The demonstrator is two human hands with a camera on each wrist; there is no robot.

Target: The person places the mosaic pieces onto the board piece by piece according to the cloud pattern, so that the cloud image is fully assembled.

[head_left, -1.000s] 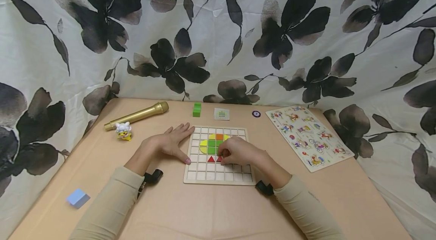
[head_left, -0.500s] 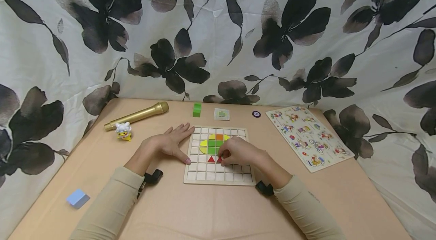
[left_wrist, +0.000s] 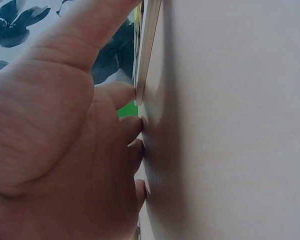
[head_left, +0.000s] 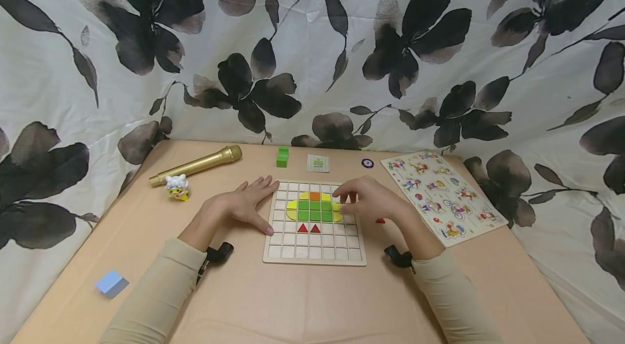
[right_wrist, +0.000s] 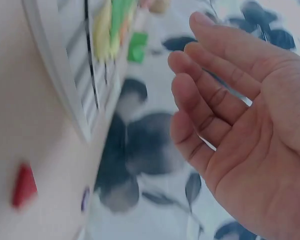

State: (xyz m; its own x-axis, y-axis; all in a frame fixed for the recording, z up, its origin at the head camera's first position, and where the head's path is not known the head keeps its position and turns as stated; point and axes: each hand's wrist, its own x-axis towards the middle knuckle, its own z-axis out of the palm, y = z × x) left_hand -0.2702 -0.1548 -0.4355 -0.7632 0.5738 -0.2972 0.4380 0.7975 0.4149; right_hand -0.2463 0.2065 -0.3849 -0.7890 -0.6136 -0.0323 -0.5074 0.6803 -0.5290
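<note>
A white gridded board (head_left: 314, 253) lies in the middle of the table. Green squares (head_left: 314, 211) sit in its cells with an orange square (head_left: 315, 196) above them and yellow rounded pieces (head_left: 291, 210) at the sides. Below them are two red triangles (head_left: 309, 229). My left hand (head_left: 242, 207) rests with spread fingers at the board's left edge, thumb and a fingertip touching it. Over the right edge hovers my right hand (head_left: 373, 198), fingers loosely bent; in the right wrist view its palm (right_wrist: 250, 145) holds nothing. A loose red piece (right_wrist: 25, 186) lies on the table, partly hidden by that wrist in the head view.
Along the back stand green blocks (head_left: 282, 157), a small pattern card (head_left: 318, 164) and a dark round disc (head_left: 367, 163). A gold microphone (head_left: 195, 166) and a toy figure (head_left: 177, 188) are back left. A blue block (head_left: 112, 284) lies front left, a picture board (head_left: 441, 195) right.
My right hand has lifted from the red triangles and moved right, its fingers loosening. The right-hand yellow pieces and the loose red piece have come into view. The left hand has stayed put.
</note>
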